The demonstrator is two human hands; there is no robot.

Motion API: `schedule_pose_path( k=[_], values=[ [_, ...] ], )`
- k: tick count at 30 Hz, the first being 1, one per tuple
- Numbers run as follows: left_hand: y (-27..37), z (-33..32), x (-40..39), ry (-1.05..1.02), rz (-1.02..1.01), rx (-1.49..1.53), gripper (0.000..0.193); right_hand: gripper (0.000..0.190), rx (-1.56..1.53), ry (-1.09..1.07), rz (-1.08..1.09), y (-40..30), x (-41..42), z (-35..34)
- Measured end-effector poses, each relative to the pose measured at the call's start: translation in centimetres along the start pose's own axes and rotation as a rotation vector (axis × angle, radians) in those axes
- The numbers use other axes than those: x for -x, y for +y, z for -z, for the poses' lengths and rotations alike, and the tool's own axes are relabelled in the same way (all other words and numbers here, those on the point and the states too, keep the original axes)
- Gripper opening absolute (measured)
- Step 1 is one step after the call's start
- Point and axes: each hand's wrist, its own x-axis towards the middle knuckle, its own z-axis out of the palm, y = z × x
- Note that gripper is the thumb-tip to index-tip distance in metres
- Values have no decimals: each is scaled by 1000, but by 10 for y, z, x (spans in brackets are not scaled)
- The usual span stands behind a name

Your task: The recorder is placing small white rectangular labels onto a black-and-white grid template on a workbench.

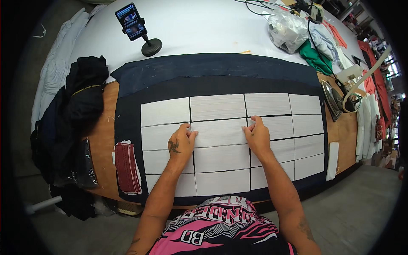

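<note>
Several white rectangular pieces (220, 132) lie in a close grid on a dark cloth (197, 83) before me. My left hand (182, 142) rests at the left end of one piece in the second row, thumb and index finger a little apart. At that piece's right end is my right hand (257, 135), thumb and fingertips bent near the corner. Whether the fingertips grip the piece's edges cannot be told. Left of the grid lies a stack of dark red pieces (127, 168) with white edges.
A clothes iron (332, 98) stands at the right with its hose and cable. A phone (131, 21) on a round stand is at the back left. Dark garments (86, 102) are heaped left; a plastic bag (287, 30) and green cloth (314, 57) lie back right.
</note>
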Motion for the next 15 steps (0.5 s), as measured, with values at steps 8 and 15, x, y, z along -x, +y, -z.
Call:
schedule_pose_path(
  k=[8,15],
  values=[
    [-17,-6,3,139,-201,-29,30,27,165,206,291,13,8,-5],
    [-14,5,9,98,-350,-106,22,17,306,215,459,16,22,-13]
  ],
)
